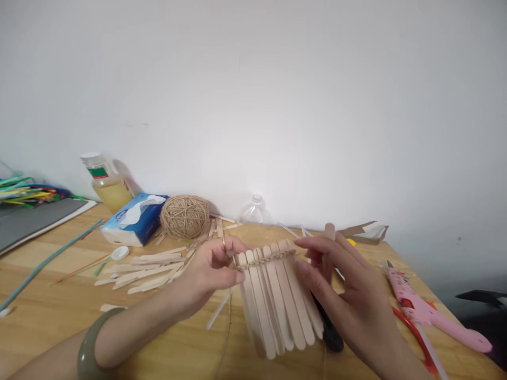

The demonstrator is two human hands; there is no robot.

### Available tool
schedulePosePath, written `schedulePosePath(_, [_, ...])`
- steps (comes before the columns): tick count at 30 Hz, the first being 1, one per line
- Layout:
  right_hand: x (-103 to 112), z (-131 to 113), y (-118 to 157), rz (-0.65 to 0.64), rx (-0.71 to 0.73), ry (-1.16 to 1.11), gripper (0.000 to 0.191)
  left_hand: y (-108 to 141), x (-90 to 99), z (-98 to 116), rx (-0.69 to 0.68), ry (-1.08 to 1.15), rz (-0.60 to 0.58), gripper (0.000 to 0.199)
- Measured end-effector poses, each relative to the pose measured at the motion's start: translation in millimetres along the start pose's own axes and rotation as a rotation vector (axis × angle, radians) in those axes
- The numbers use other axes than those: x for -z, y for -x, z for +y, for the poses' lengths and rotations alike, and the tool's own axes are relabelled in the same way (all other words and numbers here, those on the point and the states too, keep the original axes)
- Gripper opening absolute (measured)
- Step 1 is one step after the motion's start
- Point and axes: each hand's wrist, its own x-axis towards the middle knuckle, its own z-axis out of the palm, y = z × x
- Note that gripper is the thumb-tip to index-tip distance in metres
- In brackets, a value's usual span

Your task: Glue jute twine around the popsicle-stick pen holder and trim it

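Observation:
A row of wooden craft sticks [273, 301] stands side by side like a slatted panel, with twine [269, 258] running across it near the top. My left hand [224, 264] pinches the panel's upper left corner between thumb and fingers. At the upper right edge is my right hand [348, 295], its thumb and index finger a little apart beside the twine's end. A single craft stick [329, 230] pokes up behind that index finger, held by the curled fingers. Behind the panel, a black handle [333, 338] lies partly hidden.
Loose craft sticks [154, 269] lie left of centre, near a ball of twine [185, 216], a tissue pack [134, 219] and a jar of yellowish liquid [109, 184]. A clear bottle [255, 211] stands by the wall. To the right are a pink glue gun [431, 314] and a red handle [414, 330].

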Motion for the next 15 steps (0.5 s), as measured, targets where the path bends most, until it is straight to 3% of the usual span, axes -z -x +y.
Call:
schedulePosePath(3, [2, 0, -3, -0.028, 0.046, -0.008, 0.017, -1, -1.4, 2, 0.032, 0.008, -0.024, 0.02])
schedulePosePath(6, [0, -5, -2, 0.029, 0.12, 0.051, 0.009, -2, -2.5, 1, 0.013, -0.035, -0.027, 0.018])
schedulePosePath(15, [-6, -13, 14, 0.085, 0.274, 0.414, 0.008, 6, -1.7, -9, -0.248, -0.387, -0.11, 0.018])
